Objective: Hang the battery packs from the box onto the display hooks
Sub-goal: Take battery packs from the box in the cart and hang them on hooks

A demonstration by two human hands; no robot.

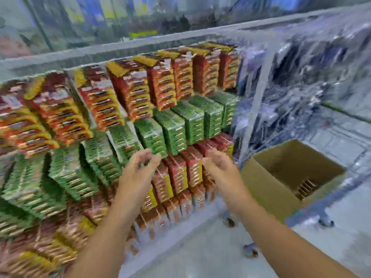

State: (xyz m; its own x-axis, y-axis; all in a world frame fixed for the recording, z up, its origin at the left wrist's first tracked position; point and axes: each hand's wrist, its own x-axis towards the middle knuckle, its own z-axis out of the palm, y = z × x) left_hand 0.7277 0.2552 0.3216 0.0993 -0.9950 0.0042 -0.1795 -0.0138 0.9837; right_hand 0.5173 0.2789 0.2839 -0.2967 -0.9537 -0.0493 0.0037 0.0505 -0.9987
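The picture is very blurry, so small things are hard to see.

On the left, a big wall of battery packs [112, 109] hangs in rows. The top row [60, 115] is red and yellow. Under it is a green row [172, 127]. Lower down there are more red packs [176, 173], and these go down close to the floor [200, 253].

Next comes the left hand [140, 167]. It is up in front of the green and red packs. Its fingers [148, 157] are bent a little and loose, and I cannot see anything in them.

The right hand [220, 167] is just beside it, in front of the red packs. Its fingers [210, 155] are also bent loosely. They seem to hold nothing, but the blur makes it hard to be sure. The two hands are near each other and do not touch.

To the right sits a brown cardboard box [267, 189], open at the top. It is well apart from the hands. Down in one corner of it are a few more packs [306, 187].

Behind the box hang shiny clear bags [321, 67].
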